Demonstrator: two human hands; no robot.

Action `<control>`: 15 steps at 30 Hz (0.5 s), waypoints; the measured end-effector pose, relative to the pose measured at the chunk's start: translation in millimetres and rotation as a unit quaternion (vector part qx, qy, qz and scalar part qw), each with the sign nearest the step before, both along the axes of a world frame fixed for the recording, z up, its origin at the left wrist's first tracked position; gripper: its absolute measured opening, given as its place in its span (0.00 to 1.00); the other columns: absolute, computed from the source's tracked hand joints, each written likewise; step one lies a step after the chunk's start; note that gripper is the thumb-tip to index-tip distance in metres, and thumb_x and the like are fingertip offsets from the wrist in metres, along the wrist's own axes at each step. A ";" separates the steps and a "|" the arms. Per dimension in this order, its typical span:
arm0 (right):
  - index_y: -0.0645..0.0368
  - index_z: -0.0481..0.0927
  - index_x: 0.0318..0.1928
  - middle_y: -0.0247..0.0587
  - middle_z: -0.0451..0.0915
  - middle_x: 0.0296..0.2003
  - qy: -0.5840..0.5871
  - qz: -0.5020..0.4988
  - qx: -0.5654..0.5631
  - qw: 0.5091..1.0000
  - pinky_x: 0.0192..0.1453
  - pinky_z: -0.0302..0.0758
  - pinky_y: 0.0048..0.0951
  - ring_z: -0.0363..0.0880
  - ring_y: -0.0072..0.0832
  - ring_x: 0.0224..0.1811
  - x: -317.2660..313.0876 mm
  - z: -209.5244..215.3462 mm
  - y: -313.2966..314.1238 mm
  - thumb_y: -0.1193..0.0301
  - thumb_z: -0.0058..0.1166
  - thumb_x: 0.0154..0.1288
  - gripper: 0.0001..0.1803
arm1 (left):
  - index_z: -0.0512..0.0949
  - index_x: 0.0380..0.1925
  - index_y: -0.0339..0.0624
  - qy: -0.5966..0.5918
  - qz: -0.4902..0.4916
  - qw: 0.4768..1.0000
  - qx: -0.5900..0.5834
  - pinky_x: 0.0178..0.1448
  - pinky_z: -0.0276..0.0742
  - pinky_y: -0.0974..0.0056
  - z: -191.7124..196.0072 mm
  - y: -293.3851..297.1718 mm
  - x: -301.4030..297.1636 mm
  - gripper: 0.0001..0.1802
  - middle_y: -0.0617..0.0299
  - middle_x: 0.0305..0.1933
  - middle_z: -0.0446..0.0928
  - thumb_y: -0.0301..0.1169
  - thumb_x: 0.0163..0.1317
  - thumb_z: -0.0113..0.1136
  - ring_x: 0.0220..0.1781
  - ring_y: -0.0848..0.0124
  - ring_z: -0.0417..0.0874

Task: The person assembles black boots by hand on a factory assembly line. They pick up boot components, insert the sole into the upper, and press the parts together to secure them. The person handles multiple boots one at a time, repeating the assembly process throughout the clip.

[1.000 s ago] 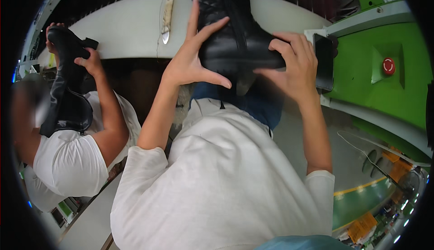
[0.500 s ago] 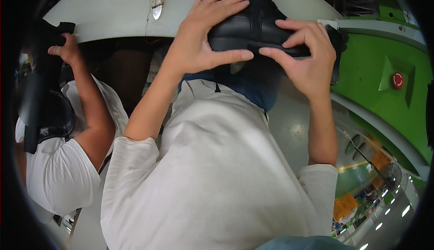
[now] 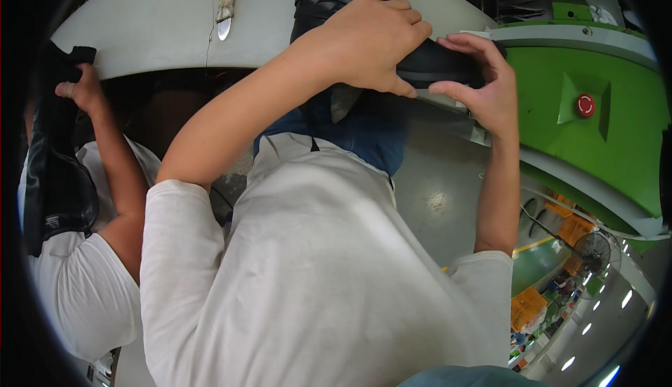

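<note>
A black leather boot [image 3: 442,65] lies at the near edge of the pale work table, its quilted shaft pointing away and its toe to the right. My left hand [image 3: 381,42] lies over the middle of the boot and covers much of it, thumb along the lower edge by the sole. Around the toe end, my right hand [image 3: 484,82] is curled, fingers on top and thumb below. The two thumbs are close together but apart. A knife-like tool [image 3: 227,3] with a wrapped handle and short metal blade lies on the table, left of the boot.
At my left a co-worker's hand [image 3: 85,91] holds another black boot [image 3: 70,191]. To the right stands a green machine [image 3: 539,93] with a red button [image 3: 585,105]. The pale table [image 3: 154,23] has a thin crack. A fan [image 3: 595,250] stands farther off.
My left hand has moved right across the boot toward the toe, bringing its thumb nearer my right thumb. The boot has turned, showing the quilted shaft. The view has shifted a little.
</note>
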State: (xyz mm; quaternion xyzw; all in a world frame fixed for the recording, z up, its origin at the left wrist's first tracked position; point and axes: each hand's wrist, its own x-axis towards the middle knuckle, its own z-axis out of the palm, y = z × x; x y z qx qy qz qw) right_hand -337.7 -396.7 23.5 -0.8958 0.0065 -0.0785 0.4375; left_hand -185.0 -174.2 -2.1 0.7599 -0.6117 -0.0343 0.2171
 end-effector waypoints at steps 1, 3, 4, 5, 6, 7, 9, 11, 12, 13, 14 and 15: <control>0.61 0.87 0.64 0.42 0.93 0.58 0.006 -0.006 0.020 1.000 0.74 0.82 0.36 0.91 0.32 0.64 -1.5 -2.9 -0.9 0.65 0.94 0.47 0.43 | 0.84 0.67 0.40 -0.004 -0.001 1.000 -0.027 0.91 0.64 0.41 -1.6 -0.2 -0.3 0.46 0.50 0.66 0.88 0.55 0.53 0.86 0.75 0.50 0.84; 0.60 0.89 0.62 0.41 0.93 0.58 -0.006 -0.007 -0.004 1.000 0.73 0.82 0.36 0.91 0.31 0.62 -4.6 -6.9 1.0 0.65 0.94 0.47 0.41 | 0.85 0.63 0.38 -0.011 -0.001 0.997 -0.080 0.89 0.69 0.44 -7.4 3.9 -3.9 0.44 0.50 0.60 0.88 0.55 0.53 0.86 0.69 0.50 0.87; 0.60 0.89 0.61 0.40 0.93 0.57 -0.013 -0.007 -0.015 1.000 0.73 0.82 0.36 0.92 0.31 0.62 -5.5 -8.7 1.8 0.64 0.94 0.47 0.40 | 0.85 0.63 0.38 -0.010 0.000 0.997 -0.080 0.89 0.69 0.44 -7.3 3.9 -5.4 0.44 0.50 0.60 0.88 0.55 0.53 0.86 0.69 0.50 0.87; 0.60 0.91 0.57 0.39 0.94 0.56 -0.019 -0.010 -0.003 1.000 0.72 0.83 0.37 0.91 0.29 0.60 -6.3 -10.6 1.2 0.63 0.94 0.47 0.36 | 0.85 0.63 0.38 -0.010 0.001 0.997 -0.081 0.89 0.69 0.43 -6.6 3.8 -7.1 0.43 0.49 0.60 0.88 0.55 0.53 0.86 0.70 0.49 0.86; 0.61 0.89 0.60 0.41 0.93 0.57 0.004 -0.002 0.000 1.000 0.73 0.82 0.37 0.90 0.31 0.62 -4.8 -9.5 -1.6 0.66 0.94 0.47 0.38 | 0.85 0.62 0.38 -0.009 0.003 0.997 -0.081 0.89 0.69 0.43 -6.8 3.3 -8.3 0.43 0.49 0.60 0.88 0.55 0.53 0.86 0.70 0.49 0.86; 0.62 0.87 0.62 0.43 0.92 0.59 0.021 0.006 0.001 1.000 0.75 0.81 0.37 0.89 0.32 0.64 -0.6 -4.8 -4.1 0.70 0.93 0.47 0.40 | 0.85 0.62 0.38 -0.008 -0.002 0.997 -0.080 0.88 0.69 0.42 -4.1 3.5 -6.8 0.43 0.49 0.59 0.88 0.55 0.52 0.86 0.70 0.48 0.86; 0.61 0.86 0.65 0.44 0.92 0.58 0.023 0.006 0.018 1.000 0.75 0.81 0.37 0.90 0.33 0.64 -0.3 -0.9 -4.0 0.70 0.93 0.46 0.44 | 0.85 0.61 0.38 -0.007 -0.009 0.997 -0.078 0.88 0.70 0.42 -0.9 4.0 -5.2 0.43 0.49 0.58 0.88 0.55 0.52 0.86 0.69 0.47 0.86; 0.57 0.86 0.66 0.42 0.95 0.53 -0.023 -0.009 0.043 0.999 0.71 0.83 0.36 0.92 0.30 0.60 -1.9 -0.5 2.8 0.64 0.96 0.43 0.47 | 0.85 0.60 0.37 -0.003 -0.038 0.994 -0.106 0.87 0.70 0.41 1.6 4.7 -0.6 0.43 0.49 0.56 0.87 0.55 0.50 0.86 0.67 0.46 0.86; 0.56 0.84 0.69 0.44 0.95 0.52 -0.017 -0.023 0.010 1.000 0.71 0.83 0.37 0.92 0.31 0.60 -7.0 11.1 8.7 0.64 0.97 0.40 0.52 | 0.85 0.60 0.37 -0.002 -0.050 0.992 -0.118 0.87 0.71 0.40 4.1 5.2 1.6 0.43 0.49 0.56 0.87 0.55 0.50 0.86 0.66 0.45 0.86; 0.55 0.84 0.69 0.43 0.95 0.51 -0.062 -0.038 -0.007 0.997 0.71 0.84 0.37 0.93 0.31 0.59 -7.3 27.2 17.9 0.64 0.97 0.38 0.53 | 0.85 0.58 0.37 0.024 -0.059 0.982 -0.175 0.86 0.72 0.39 9.3 7.4 1.9 0.43 0.48 0.53 0.86 0.55 0.48 0.87 0.63 0.44 0.87; 0.54 0.84 0.69 0.42 0.95 0.49 -0.101 -0.060 -0.022 0.993 0.70 0.84 0.37 0.93 0.31 0.59 -9.2 49.0 30.2 0.65 0.98 0.37 0.53 | 0.85 0.59 0.37 0.045 -0.058 0.972 -0.223 0.85 0.73 0.37 20.8 10.3 -2.1 0.44 0.47 0.55 0.86 0.55 0.48 0.87 0.64 0.43 0.87; 0.57 0.82 0.71 0.44 0.93 0.51 -0.159 -0.058 -0.031 0.985 0.68 0.85 0.37 0.93 0.33 0.58 -9.2 78.6 43.6 0.63 0.99 0.34 0.58 | 0.84 0.60 0.37 0.066 -0.054 0.955 -0.284 0.83 0.75 0.39 31.2 9.9 -7.2 0.44 0.47 0.56 0.86 0.52 0.46 0.89 0.65 0.44 0.86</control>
